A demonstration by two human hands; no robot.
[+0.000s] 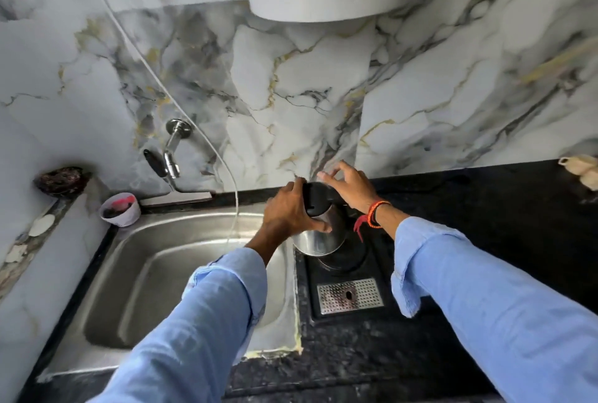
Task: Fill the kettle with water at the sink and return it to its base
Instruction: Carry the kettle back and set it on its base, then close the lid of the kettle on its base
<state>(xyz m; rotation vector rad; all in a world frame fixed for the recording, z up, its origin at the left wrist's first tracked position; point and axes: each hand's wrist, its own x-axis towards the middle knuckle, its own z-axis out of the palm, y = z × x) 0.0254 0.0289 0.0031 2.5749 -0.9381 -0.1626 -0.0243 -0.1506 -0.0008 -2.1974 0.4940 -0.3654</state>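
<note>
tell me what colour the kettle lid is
Black, on a steel kettle; lid shows in the head view.

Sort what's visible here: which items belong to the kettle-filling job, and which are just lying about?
Belongs to the job:
kettle, held by the left hand, right hand at its top
black base tray
sink
tap

Lying about:
small cup at the sink's back corner
white cord hanging down the wall
dark scrubber on the ledge

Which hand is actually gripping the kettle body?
The left hand: its fingers wrap the steel kettle from the sink side. The right hand, the one with the orange wrist thread, only rests fingertips at the lid, fingers spread.
</note>
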